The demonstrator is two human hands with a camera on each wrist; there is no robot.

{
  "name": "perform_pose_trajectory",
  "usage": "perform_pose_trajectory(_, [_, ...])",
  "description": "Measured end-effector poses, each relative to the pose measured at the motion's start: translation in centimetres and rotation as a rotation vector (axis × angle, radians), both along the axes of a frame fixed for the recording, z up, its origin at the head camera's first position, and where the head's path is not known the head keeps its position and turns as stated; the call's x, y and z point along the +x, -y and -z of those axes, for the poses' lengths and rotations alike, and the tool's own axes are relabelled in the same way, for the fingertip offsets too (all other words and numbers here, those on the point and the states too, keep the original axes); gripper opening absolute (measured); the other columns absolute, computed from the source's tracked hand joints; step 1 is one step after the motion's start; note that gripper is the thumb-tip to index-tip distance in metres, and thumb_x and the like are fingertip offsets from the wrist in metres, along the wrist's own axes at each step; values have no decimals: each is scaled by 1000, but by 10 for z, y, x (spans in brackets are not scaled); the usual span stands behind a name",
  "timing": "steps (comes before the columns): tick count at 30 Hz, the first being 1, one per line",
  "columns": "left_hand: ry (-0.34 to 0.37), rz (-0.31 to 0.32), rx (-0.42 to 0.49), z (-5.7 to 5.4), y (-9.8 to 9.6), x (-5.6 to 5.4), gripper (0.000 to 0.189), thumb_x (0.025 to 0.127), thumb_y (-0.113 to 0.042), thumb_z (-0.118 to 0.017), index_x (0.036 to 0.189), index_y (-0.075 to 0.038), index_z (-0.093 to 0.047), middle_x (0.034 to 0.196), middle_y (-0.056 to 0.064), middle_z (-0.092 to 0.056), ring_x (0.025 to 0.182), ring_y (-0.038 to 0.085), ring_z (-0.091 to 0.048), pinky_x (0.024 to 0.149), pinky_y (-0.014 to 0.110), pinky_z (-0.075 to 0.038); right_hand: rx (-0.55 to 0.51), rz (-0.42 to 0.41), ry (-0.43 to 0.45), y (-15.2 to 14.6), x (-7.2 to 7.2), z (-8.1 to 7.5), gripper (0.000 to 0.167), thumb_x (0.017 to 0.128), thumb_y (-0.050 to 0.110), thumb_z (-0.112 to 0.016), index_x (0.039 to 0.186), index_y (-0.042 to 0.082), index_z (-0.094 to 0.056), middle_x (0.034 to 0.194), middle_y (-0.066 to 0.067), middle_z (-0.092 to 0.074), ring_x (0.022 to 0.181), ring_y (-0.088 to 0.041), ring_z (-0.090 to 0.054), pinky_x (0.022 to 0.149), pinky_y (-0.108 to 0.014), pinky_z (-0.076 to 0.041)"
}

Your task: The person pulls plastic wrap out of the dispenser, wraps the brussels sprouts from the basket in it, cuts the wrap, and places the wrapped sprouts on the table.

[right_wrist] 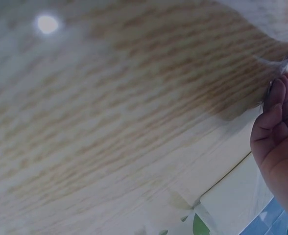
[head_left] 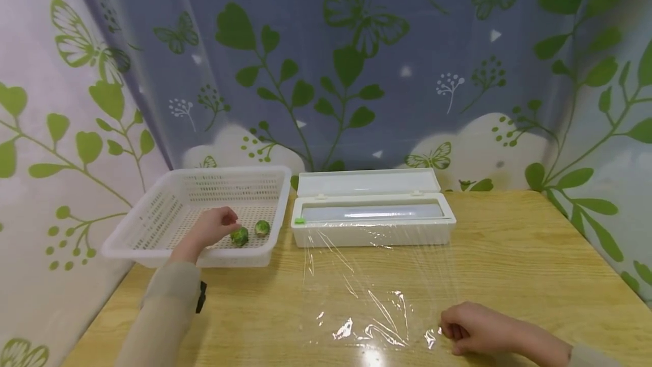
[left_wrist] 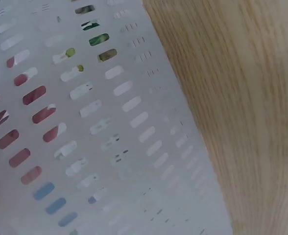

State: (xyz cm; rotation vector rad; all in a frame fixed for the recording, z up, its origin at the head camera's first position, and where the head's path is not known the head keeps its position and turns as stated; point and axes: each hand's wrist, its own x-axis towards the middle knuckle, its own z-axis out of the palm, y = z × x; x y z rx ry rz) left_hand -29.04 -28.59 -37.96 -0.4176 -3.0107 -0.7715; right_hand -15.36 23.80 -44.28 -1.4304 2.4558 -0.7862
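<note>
Uneven tugging could crumple the clear plastic sheet (head_left: 364, 293) whose corner the right hand (head_left: 476, 329) pinches; whether the left hand (head_left: 214, 227) pinches, I can't tell.

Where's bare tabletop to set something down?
Bare tabletop: right of the cling film dispenser, beyond the right grip; smaller patch between basket, left sleeve and cling film. Crowded: where that film stretches; basket's near right corner, with two Brussels sprouts and left grip.
</note>
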Motion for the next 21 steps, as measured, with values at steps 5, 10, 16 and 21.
perform_pose_trajectory(5, [65,13,-100,0,-4,-9,29,82,-16,-62,96,8,-56,89,16,-58,82,29,-54,72,43,-45,-4,-1,1,-1,0,2,26,65,11,-72,72,16,-48,62,17,-41,56,8,-37,48,-10,-34])
perform_pose_trajectory(10, [143,15,-229,8,-6,-15,39,81,-19,-63,104,11,-53,99,25,-56,91,36,-53,76,45,-44,9,10,-3,-1,1,4,26,65,12,-72,72,16,-48,62,17,-41,56,7,-37,48,-10,-34])
perform_pose_trajectory(16, [277,-26,-268,9,-14,-14,52,82,-20,-63,116,13,-45,114,29,-48,104,42,-46,83,47,-41,18,21,-9,-1,3,2,26,66,11,-72,72,17,-48,62,16,-41,55,7,-36,48,-10,-33])
perform_pose_trajectory(21, [302,-32,-281,9,-20,-14,52,81,-19,-63,118,13,-44,116,29,-47,106,41,-45,84,48,-40,34,39,-20,-2,2,1,25,66,12,-72,71,17,-48,63,17,-41,55,7,-37,48,-10,-33])
